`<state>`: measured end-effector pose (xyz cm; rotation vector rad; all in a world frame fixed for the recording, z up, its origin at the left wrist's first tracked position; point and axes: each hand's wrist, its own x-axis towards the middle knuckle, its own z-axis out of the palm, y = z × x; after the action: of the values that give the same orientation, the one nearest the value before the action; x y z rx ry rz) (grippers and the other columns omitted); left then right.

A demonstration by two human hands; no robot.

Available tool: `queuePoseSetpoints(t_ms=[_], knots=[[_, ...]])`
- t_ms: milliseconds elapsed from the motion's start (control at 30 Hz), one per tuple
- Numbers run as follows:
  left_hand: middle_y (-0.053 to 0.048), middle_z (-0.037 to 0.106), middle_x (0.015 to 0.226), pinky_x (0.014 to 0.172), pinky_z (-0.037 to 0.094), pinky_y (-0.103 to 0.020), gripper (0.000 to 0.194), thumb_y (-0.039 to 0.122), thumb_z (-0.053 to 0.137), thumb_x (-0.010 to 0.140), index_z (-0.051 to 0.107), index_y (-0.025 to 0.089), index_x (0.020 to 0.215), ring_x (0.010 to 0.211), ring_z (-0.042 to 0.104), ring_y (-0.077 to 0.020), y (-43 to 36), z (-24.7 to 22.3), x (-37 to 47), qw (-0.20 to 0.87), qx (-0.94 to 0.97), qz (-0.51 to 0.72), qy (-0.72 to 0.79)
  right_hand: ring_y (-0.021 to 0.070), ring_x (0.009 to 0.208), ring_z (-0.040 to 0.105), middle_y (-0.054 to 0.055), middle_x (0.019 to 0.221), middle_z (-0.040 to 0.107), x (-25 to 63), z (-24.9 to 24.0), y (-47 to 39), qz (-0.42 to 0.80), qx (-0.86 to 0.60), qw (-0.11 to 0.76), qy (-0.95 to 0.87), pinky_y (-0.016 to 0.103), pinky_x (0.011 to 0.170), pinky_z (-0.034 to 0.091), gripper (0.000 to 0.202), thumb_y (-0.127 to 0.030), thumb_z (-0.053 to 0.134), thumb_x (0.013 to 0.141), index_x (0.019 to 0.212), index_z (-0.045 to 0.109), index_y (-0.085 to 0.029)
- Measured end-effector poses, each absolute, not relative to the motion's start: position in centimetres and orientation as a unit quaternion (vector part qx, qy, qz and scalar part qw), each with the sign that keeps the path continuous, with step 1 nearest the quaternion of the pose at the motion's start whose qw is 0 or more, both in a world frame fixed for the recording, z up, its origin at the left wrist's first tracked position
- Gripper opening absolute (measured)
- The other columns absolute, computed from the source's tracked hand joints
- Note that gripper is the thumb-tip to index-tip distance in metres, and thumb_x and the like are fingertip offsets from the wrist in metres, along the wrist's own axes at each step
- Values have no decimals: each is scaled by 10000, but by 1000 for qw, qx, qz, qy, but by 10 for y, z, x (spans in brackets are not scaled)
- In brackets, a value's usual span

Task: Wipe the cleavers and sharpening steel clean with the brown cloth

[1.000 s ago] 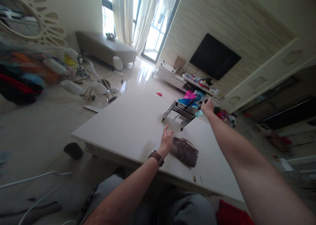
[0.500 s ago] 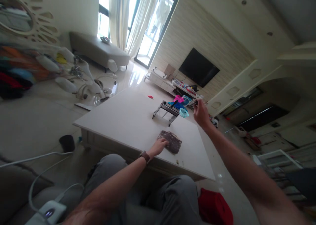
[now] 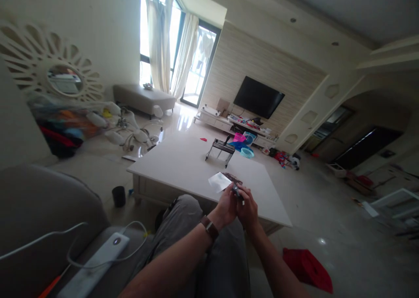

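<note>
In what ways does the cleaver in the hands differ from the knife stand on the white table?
The cleaver is held between the left hand and right hand, while the knife stand rests on the white table, untouched. The cleaver looks broad, flat and bright; the knife stand looks open-framed and dark on top. In this view, both appear against the white table.
</note>
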<state>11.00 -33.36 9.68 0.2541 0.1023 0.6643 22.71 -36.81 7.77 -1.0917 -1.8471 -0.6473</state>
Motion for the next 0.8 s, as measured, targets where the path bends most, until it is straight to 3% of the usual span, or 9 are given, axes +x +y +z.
queuePoseSetpoints(t_ms=[100, 200, 367, 533, 667, 800], knots=[[-132, 752, 1046, 897, 537, -261, 385, 432, 556, 1012, 737, 95, 966, 925, 709, -180, -346, 101, 107, 938, 88, 324, 89, 245, 1238, 695, 137, 1327, 708, 217, 67, -385, -270, -430, 457, -730, 414, 963, 624, 414, -81, 572, 966, 1338, 583, -261], [-148, 757, 956, 810, 548, -218, 330, 318, 545, 1024, 732, 62, 932, 833, 705, -148, -351, 102, 103, 927, 110, 335, 127, 254, 1241, 686, 137, 1306, 722, 210, 63, -398, -282, -439, 457, -720, 438, 971, 601, 374, -86, 589, 957, 1294, 609, -246], [-120, 721, 791, 688, 554, -230, 145, 176, 645, 932, 647, 89, 816, 721, 701, -152, -344, 97, 103, 878, 189, 400, 183, 278, 1219, 676, 123, 1255, 735, 214, 62, -420, -267, -477, 407, -731, 475, 994, 553, 325, -138, 655, 934, 1241, 618, -235], [44, 545, 583, 540, 512, -242, 218, 240, 698, 869, 515, 168, 778, 478, 557, -101, -324, 80, 106, 799, 290, 457, 261, 272, 1126, 660, 122, 1173, 705, 240, 52, -444, -240, -525, 403, -710, 479, 964, 544, 298, -147, 602, 942, 1230, 589, -222], [77, 496, 563, 422, 407, -207, 255, 326, 683, 838, 467, 200, 786, 413, 447, -72, -311, 61, 99, 737, 399, 468, 282, 279, 1053, 627, 107, 1099, 670, 273, 45, -452, -212, -606, 382, -665, 490, 935, 537, 232, -185, 574, 939, 1167, 585, -230], [84, 468, 542, 374, 384, -213, 241, 354, 624, 828, 435, 219, 764, 383, 409, -71, -299, 47, 86, 697, 465, 450, 309, 296, 1050, 598, 102, 1058, 650, 305, 48, -442, -142, -671, 375, -624, 513, 958, 507, 197, -234, 574, 890, 1084, 604, -221]])
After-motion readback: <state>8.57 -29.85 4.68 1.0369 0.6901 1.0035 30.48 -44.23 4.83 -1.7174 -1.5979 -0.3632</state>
